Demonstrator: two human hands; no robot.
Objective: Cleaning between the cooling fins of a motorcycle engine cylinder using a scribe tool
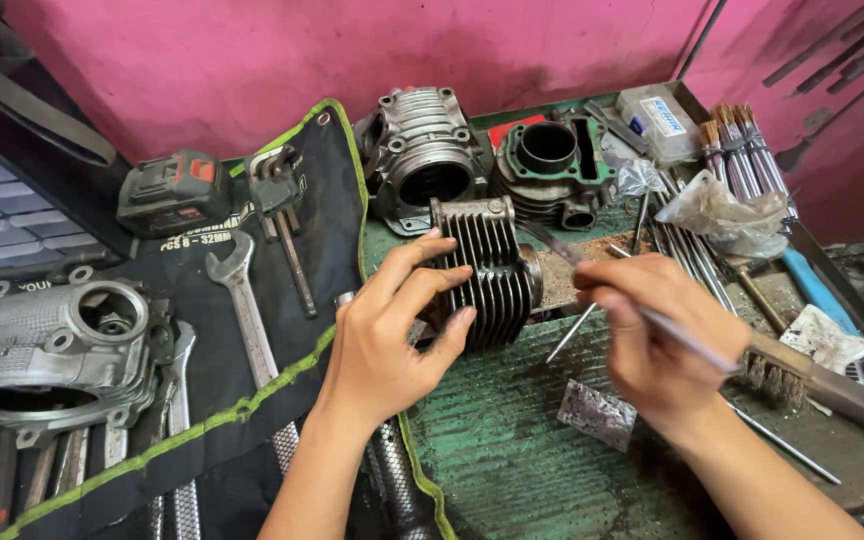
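Two bare hands work at a green bench. The left hand grips a finned engine cylinder standing at the bench's middle. The right hand, blurred, pinches a thin metal rod that reaches the cylinder's side. Spanners lie on a black cloth further left.

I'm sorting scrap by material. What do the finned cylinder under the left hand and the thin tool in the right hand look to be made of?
The finned cylinder looks like cast metal, probably aluminium: dull grey, grimy fins. The left hand grips its side. The thin tool, pinched in the right hand, looks like bright steel: slim and shiny, though blurred.
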